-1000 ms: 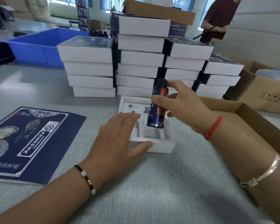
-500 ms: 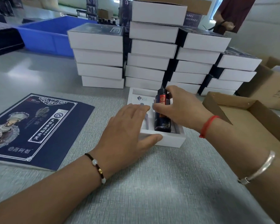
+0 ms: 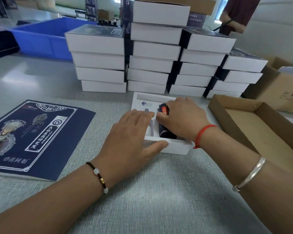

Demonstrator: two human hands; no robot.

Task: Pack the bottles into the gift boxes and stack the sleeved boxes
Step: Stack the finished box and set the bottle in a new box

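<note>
- Open white gift box: matt paperboard.
- Small dark bottle: glossy label.
- Flat navy printed sleeve: smooth card.
- Shallow brown tray: raw corrugated cardboard.
- Grey tabletop: finely textured.
- Blue bin: smooth plastic.

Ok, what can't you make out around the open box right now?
- Head view: right hand covers the right side of the open box; slots there hidden.
- Bottle: label too blurred to read, and whether it is fully seated is unclear.
- Left hand hides the box's left edge.

Dark bottle with red label lies in open white gift box. Sleeved boxes stacked in four piles behind it.
</note>
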